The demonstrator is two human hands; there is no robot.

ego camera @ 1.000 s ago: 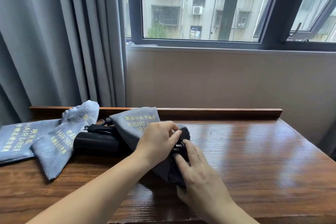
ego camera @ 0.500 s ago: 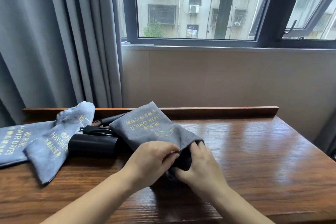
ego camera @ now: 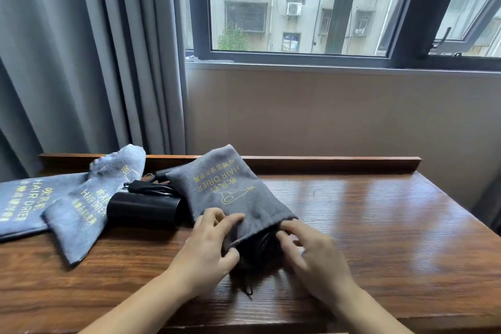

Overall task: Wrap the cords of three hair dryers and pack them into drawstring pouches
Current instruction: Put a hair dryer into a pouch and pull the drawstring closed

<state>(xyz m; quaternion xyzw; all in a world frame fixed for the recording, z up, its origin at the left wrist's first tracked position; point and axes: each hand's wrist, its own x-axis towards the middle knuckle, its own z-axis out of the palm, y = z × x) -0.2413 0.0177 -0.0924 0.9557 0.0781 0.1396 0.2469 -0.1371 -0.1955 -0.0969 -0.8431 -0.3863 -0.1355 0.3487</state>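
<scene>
A grey drawstring pouch (ego camera: 222,187) printed "HAIR DRIER" lies on the wooden table (ego camera: 379,225), its mouth toward me. A black hair dryer (ego camera: 259,249) shows only as a dark shape in that mouth. My left hand (ego camera: 208,249) pinches the pouch's left mouth edge. My right hand (ego camera: 314,255) grips the right side of the mouth, fingers curled on the fabric. A black drawstring end (ego camera: 248,290) trails toward me. A second black hair dryer (ego camera: 143,210) with its cord lies bare to the left.
Two more grey pouches lie at the left: one (ego camera: 92,206) partly over the bare dryer, one (ego camera: 24,206) flat at the table's left edge. A raised wooden lip (ego camera: 325,163) runs along the back. Grey curtains (ego camera: 81,62) hang behind left.
The pouch has been drawn further over the dryer, which is now almost covered. Both hands have shifted to the pouch's mouth at the near end.
</scene>
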